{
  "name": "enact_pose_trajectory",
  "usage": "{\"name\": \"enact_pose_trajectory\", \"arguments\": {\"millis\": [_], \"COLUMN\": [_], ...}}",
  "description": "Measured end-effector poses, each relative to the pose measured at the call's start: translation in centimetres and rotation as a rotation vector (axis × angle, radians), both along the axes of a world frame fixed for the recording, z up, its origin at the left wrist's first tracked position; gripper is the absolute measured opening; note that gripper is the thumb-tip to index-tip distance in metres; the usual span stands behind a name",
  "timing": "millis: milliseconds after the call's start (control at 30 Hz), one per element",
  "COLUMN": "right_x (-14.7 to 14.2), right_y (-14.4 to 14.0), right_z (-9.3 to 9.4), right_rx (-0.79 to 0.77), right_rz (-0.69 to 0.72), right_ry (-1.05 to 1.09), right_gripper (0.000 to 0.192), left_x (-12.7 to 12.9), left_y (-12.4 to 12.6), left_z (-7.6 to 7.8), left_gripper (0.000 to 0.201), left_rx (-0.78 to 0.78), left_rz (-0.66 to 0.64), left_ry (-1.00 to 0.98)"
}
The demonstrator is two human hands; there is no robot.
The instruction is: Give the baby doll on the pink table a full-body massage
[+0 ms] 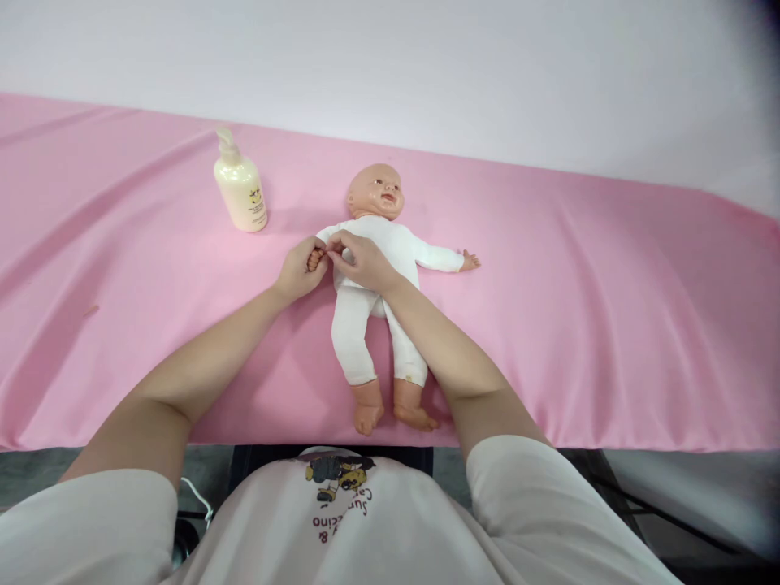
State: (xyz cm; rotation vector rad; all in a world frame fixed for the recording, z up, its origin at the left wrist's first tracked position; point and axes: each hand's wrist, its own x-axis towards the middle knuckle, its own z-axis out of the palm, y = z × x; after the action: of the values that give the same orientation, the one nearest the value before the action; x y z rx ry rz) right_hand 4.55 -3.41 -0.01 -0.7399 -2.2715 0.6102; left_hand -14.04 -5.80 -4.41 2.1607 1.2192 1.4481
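The left hand (300, 270) closes its fingers around the small hand of the doll (373, 268). The right hand (361, 260) pinches the doll's sleeve beside it. A bottle (240, 186) stands near.

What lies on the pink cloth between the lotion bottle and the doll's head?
Nothing: in the head view, only bare pink cloth runs between the lotion bottle and the doll.
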Motion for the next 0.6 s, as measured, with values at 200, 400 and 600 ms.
{"name": "enact_pose_trajectory", "arguments": {"millis": [200,400,600], "right_x": [-0.1,-0.3,-0.5], "right_y": [0.1,-0.2,0.1], "right_z": [0.0,0.6,0.0], "right_rx": [-0.150,-0.145,-0.170], "right_rz": [0.075,0.006,-0.044], "right_ry": [-0.032,-0.136,-0.230], "right_gripper": [0.046,0.057,0.048], "left_x": [-0.1,0.0,0.5], "left_y": [-0.3,-0.1,0.0], "left_z": [0.3,-0.3,-1.5], "left_gripper": [0.020,0.040,0.033], "left_rx": [0.000,0.177,0.384], "left_rz": [-0.081,-0.057,-0.103], "left_ry": [-0.040,-0.005,0.144]}}
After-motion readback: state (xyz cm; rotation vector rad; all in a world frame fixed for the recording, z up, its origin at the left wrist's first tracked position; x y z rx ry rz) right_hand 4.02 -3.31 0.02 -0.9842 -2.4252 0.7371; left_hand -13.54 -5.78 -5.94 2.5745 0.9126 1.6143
